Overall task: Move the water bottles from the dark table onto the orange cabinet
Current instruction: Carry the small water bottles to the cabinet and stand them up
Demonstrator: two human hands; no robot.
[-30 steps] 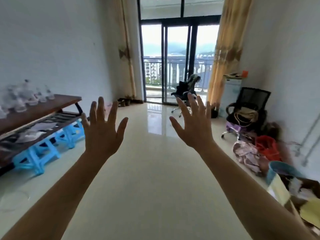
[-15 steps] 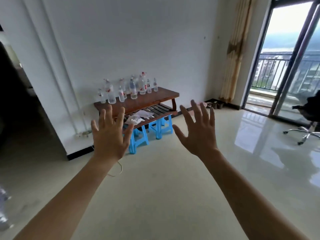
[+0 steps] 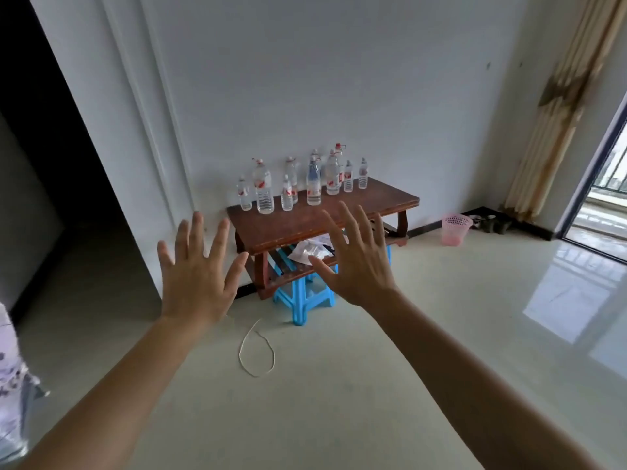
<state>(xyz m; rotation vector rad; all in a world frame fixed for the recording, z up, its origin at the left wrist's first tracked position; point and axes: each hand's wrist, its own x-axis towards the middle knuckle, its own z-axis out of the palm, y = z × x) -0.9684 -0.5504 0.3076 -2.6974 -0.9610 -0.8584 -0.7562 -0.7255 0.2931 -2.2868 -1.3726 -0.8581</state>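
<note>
Left hand [image 3: 196, 279] raised, fingers spread, empty, water bottles [image 3: 298, 181] upright along the back edge of the dark table [image 3: 325, 215] at twelve o'clock, perhaps nine, right hand [image 3: 359, 266] splayed, empty, pink basket [image 3: 456, 228] at two o'clock.

I count nine clear plastic water bottles [image 3: 265, 189] standing on one dark reddish-brown wooden table [image 3: 325, 215], though those at the back overlap and one more may be hidden. Under the table I can make out one bright blue plastic stool [image 3: 303, 298] for certain. On the floor I see one pink mesh waste basket [image 3: 456, 229] and one loop of thin white cord [image 3: 256, 351]. My two bare hands, left [image 3: 196, 276] and right [image 3: 356, 262], are up, fingers spread.
</note>
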